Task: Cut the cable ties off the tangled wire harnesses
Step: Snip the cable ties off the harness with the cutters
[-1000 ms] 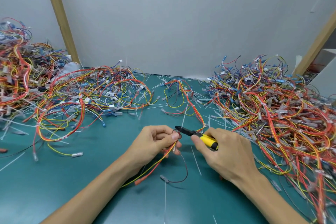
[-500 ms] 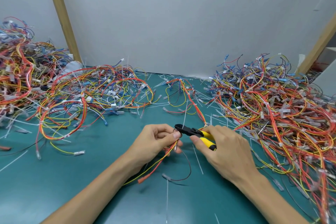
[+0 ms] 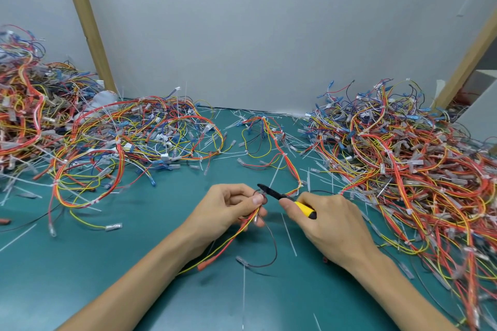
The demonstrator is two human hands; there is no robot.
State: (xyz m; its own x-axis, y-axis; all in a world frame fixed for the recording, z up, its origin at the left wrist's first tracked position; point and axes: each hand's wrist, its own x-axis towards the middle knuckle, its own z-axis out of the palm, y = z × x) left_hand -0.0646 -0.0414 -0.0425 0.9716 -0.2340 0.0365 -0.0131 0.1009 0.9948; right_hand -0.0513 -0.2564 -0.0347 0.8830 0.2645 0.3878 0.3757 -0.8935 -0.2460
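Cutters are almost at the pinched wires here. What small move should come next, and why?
Probably nudge the cutters toward the left hand so the tip reaches the tie. The right hand grips them with the tip just beside the wires the left hand pinches; the tie itself is too small to see.

**Work Area Surroundings**

A teal-green tabletop (image 3: pixel 80 277) formed the work surface. A plain, pale grey wall panel (image 3: pixel 269 35) stood upright along its far edge. Two light wooden posts framed the panel, the left post (image 3: pixel 86 21) and the right post (image 3: pixel 468 62); both appeared slanted in the wide-angle view. A white board (image 3: pixel 481 113) stood beside the right post. Lighting was even and soft.
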